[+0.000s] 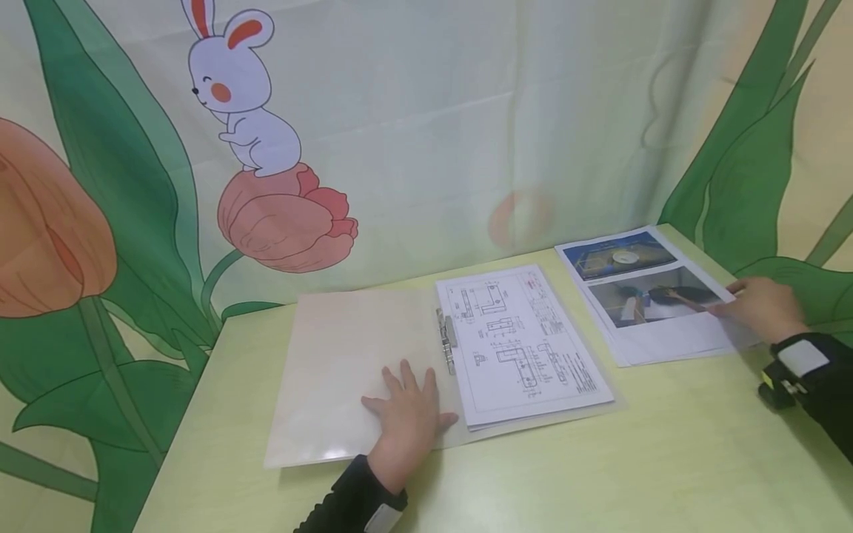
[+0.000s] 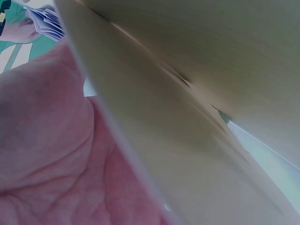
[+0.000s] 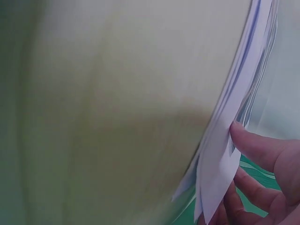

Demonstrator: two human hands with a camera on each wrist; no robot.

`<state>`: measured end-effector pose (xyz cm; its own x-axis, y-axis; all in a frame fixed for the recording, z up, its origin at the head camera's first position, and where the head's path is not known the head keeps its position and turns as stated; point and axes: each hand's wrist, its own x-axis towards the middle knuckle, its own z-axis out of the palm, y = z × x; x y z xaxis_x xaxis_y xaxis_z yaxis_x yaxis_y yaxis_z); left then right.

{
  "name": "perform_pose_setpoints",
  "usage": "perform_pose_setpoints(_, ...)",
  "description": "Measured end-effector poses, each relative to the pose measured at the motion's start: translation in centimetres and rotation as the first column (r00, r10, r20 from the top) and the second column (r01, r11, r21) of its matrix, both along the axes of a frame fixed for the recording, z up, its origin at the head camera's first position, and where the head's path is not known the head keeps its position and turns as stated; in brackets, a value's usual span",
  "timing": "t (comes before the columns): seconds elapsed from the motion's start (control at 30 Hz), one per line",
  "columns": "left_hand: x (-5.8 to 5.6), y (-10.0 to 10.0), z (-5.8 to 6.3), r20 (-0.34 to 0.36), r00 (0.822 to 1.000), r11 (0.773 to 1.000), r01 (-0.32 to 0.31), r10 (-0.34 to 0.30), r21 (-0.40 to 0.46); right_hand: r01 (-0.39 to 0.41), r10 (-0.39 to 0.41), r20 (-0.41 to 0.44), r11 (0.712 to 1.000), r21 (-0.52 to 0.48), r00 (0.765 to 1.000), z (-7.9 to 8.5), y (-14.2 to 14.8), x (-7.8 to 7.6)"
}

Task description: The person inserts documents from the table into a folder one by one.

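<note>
An open clear folder with a metal clip lies on the table, its right side bearing sheets of technical drawings. My left hand rests on the folder near its spine, fingers spread. In the left wrist view, the palm shows beside the folder's pale sheet. At the right, a stack of papers has two photos printed on its top sheet. My right hand pinches the right edge of this stack. In the right wrist view, the thumb and fingers grip several sheets.
The pale yellow-green table extends in front of both paper sets. Behind it hangs a curtain printed with a rabbit and tulips, close to the table's back edge. Dark bands with white patches sit around the wrists.
</note>
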<state>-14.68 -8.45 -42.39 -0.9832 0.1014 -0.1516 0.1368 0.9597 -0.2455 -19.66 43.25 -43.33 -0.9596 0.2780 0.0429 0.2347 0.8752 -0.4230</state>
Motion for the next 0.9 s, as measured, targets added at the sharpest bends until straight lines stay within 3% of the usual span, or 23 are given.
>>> perform_pose_setpoints(0.63, 0.1, -0.1, -0.1, -0.014, 1.000, 1.000, 0.010, -0.010, -0.010, -0.010, 0.006, 0.029, 0.992, 0.124, 1.000, 0.5, -0.5, -0.1)
perform_pose_setpoints(0.9, 0.1, 0.0, -0.1, -0.014, 1.000, 1.000, 0.016, -0.016, -0.021, -0.004, 0.005, -0.007, 0.989, 0.147, 1.000, 0.6, -1.2, -0.2)
